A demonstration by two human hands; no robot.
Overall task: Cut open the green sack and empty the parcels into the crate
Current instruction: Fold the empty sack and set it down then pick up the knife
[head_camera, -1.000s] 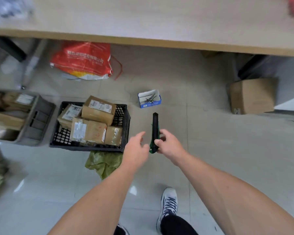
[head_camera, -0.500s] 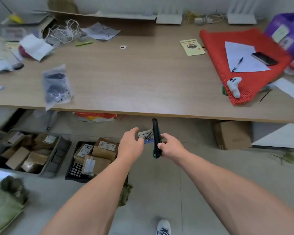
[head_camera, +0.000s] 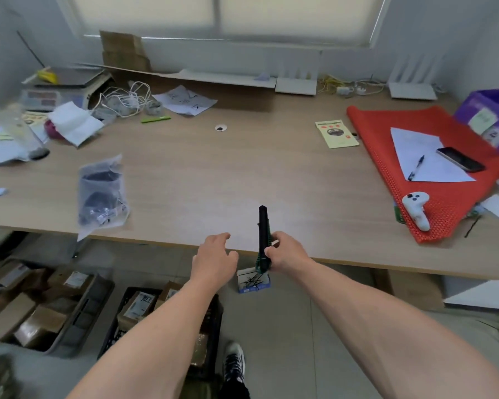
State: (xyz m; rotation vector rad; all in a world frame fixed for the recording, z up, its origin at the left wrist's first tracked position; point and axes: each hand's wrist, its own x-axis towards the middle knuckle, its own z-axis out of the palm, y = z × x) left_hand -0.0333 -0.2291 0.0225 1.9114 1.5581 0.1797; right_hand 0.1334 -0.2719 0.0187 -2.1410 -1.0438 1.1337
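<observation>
Knife [head_camera: 263, 237] clamped in right hand [head_camera: 285, 253], long axis pointing away over desk edge [head_camera: 386, 263]; left hand [head_camera: 213, 259] spread, empty, just beside it. Black crate [head_camera: 213, 309] w/ parcels [head_camera: 137, 306] sits below-left, nearer left arm; sack looks like the green bit by the shoe, prob. emptied.

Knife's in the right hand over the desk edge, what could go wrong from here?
The left hand hovers open close beside the utility knife held in the right hand; a slip could nick it. If dropped, the knife might fall off the desk edge toward the shoe below.
</observation>
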